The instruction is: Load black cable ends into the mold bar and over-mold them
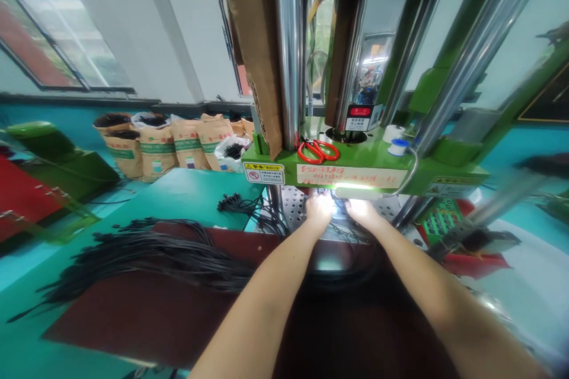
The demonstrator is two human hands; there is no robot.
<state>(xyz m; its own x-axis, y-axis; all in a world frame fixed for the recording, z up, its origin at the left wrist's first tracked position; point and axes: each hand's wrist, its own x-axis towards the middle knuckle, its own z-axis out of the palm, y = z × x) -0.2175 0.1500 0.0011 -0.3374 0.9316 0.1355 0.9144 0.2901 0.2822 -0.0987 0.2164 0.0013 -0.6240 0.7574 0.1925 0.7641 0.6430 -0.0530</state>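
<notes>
Both my arms reach forward under the green crosspiece of a press machine [288, 173]. My left hand [319, 211] is at the metal mold area, left of a bright lamp [358, 192]. My right hand [362, 212] is on the other side, close to the same spot. Glare and blur wash out the fingers of both hands, and what they touch cannot be made out. Thin dark cables [351, 233] run out just below the hands. A perforated metal plate [294, 204] lies beside my left hand.
Black cables [164, 254] lie bundled on a dark red board [133, 320] at left. More cable ends [233, 202] rest on the green table [191, 189]. Red-handled scissors [318, 152] and a thread spool [399, 146] sit on the press. Paper sacks [155, 151] stand behind.
</notes>
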